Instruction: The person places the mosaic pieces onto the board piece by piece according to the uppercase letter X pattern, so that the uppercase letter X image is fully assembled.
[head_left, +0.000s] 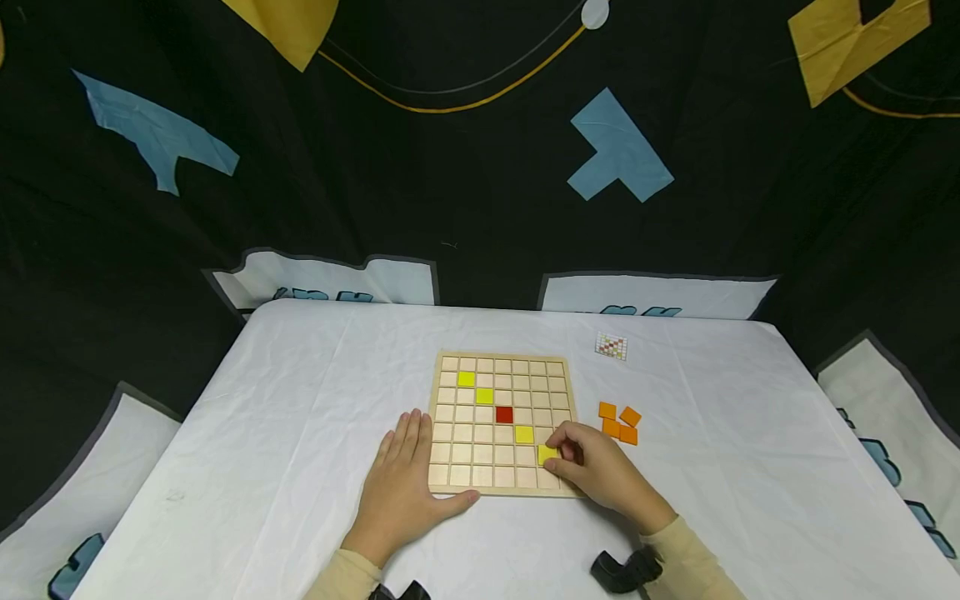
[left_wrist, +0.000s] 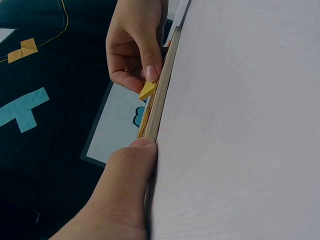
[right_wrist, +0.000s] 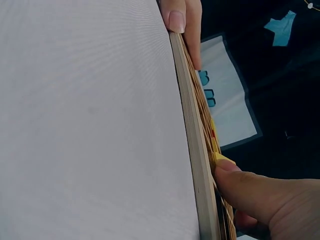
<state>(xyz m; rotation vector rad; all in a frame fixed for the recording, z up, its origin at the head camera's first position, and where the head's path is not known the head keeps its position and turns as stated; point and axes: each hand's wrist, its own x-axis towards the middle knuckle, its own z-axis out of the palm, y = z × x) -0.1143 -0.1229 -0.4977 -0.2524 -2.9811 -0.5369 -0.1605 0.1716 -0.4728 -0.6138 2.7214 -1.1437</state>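
Note:
A square wooden grid board (head_left: 461, 477) lies flat on the white-covered table. Between thumb and fingers my right hand (head_left: 600, 468) pinches a yellow square tile (head_left: 548, 455) near the board's lower right; in the left wrist view this tile (left_wrist: 147, 91) tilts above the board's surface. My left hand (head_left: 401, 492) rests along the left edge, fingers straight, thumb touching the front edge. Set in the grid on a diagonal are a red tile (head_left: 504, 414) and three more yellow tiles, one of them the yellow tile (head_left: 523, 434) up and left of the pinched one.
Several orange square tiles (head_left: 611, 428) lie loose right of the board. Behind them is a small printed pattern card (head_left: 611, 346). A black curtain with coloured cutouts hangs behind the table (head_left: 720, 433).

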